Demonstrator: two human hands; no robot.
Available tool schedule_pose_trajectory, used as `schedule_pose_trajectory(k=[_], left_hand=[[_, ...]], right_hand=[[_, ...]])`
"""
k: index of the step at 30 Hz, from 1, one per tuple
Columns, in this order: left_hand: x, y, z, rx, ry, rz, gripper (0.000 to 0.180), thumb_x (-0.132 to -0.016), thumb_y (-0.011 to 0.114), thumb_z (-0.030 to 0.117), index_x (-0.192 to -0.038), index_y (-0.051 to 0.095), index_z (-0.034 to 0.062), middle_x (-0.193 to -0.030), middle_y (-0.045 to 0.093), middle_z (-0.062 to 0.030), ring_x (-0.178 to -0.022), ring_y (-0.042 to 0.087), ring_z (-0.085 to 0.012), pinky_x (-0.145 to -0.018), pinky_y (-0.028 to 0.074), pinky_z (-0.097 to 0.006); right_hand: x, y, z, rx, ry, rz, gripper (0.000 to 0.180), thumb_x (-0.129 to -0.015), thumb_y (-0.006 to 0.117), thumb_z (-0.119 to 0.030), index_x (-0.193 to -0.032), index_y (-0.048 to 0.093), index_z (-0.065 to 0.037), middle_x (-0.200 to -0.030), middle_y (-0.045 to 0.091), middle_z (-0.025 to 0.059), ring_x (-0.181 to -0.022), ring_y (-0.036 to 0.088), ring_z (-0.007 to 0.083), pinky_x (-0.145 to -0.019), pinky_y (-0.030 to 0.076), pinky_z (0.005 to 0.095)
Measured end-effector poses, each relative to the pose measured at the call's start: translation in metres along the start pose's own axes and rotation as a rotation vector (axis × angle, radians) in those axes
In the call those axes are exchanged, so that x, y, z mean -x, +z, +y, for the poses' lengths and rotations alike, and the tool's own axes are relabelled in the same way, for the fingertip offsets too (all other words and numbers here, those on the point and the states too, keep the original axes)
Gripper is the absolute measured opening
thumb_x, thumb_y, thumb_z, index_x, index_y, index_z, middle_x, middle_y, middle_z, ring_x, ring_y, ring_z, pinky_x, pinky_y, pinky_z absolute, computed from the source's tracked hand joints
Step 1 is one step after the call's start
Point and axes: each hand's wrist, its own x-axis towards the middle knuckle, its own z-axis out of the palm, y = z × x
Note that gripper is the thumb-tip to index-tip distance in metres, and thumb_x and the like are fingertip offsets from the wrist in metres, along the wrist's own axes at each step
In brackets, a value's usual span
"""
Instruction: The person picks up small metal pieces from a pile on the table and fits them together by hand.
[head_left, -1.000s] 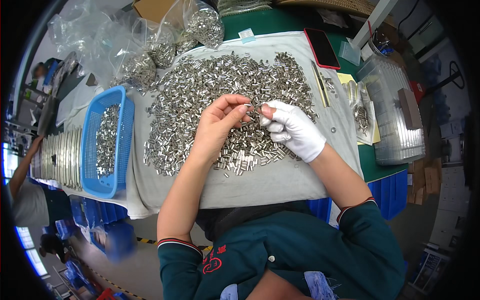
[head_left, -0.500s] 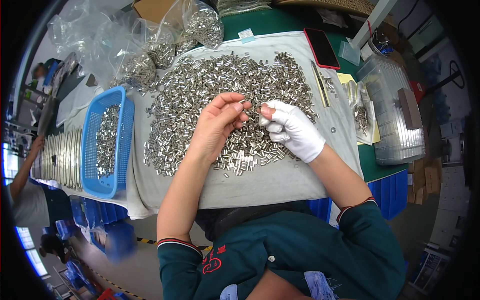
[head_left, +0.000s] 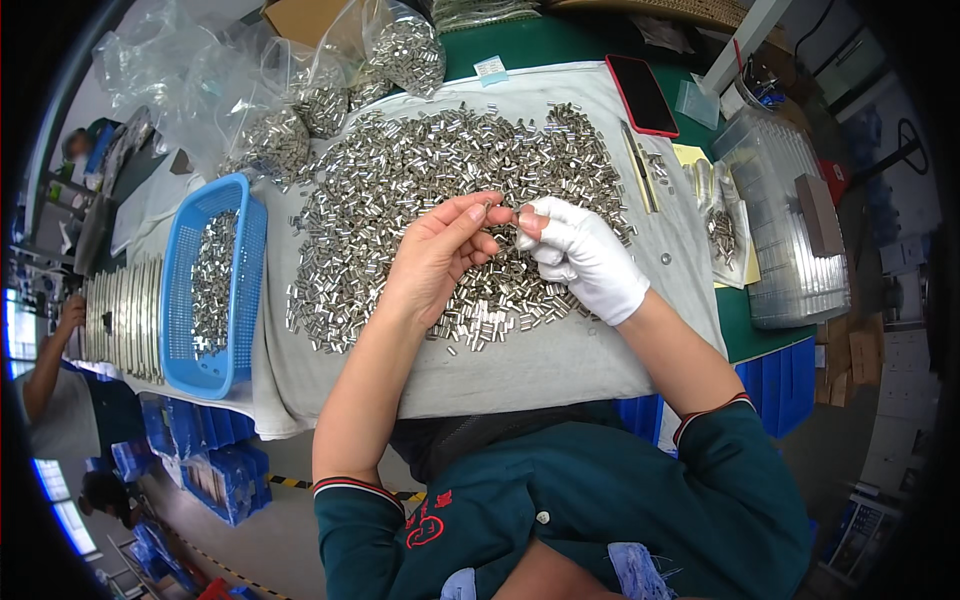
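Note:
Small, shiny metal cylinders lie in a wide, loose pile [head_left: 380, 230] on the grey cloth [head_left: 500, 385] before me. Over the middle of this pile my two hands meet, fingertips nearly touching. My bare left hand [head_left: 432, 255] is closed, its thumb and forefinger pinched on a small metal cylinder [head_left: 488, 207]. A white glove with bare thumb and fingertip covers my right hand [head_left: 590, 262], which is also pinched closed. At its fingertips a small metal piece [head_left: 516, 215] shows, mostly hidden by the fingers.
Left of the pile stands a blue basket [head_left: 248, 300] partly filled with cylinders. Clear bags of cylinders [head_left: 408, 58] sit behind. To the right are a red-edged phone [head_left: 642, 95], tweezers [head_left: 640, 170] and stacked clear trays [head_left: 785, 230]. A co-worker's hand [head_left: 73, 312] shows far left.
My left fingertips have moved slightly right, closer to my right fingertips. The co-worker's hand at far left has shifted a little down and left.

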Motion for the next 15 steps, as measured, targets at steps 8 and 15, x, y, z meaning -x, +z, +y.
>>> schedule_pose_trajectory(k=[8,15], left_hand=[[0.005,0.01,-0.009,0.09,-0.036,-0.041,0.022,-0.085,0.055,0.013,-0.104,0.056,0.0026,-0.076,0.055,0.0025,-0.06,0.042,-0.0038,-0.056,0.037,-0.018],[0.007,0.014,-0.007,-0.175,0.107,0.024,0.016,-0.083,0.055,0.009,-0.097,0.056,0.0025,-0.084,0.058,-0.0003,-0.062,0.043,-0.003,-0.058,0.038,-0.018]], right_hand=[[0.0,0.003,0.001,0.093,-0.025,0.023,0.015,-0.082,0.059,-0.02,-0.089,0.056,-0.007,-0.064,0.047,-0.0057,-0.05,0.035,0.0004,-0.043,0.024,0.0161],[0.003,0.005,0.0,0.326,-0.082,0.1,0.019,-0.081,0.06,-0.021,-0.092,0.058,-0.006,-0.064,0.048,-0.0056,-0.052,0.035,-0.0003,-0.044,0.026,0.016]])
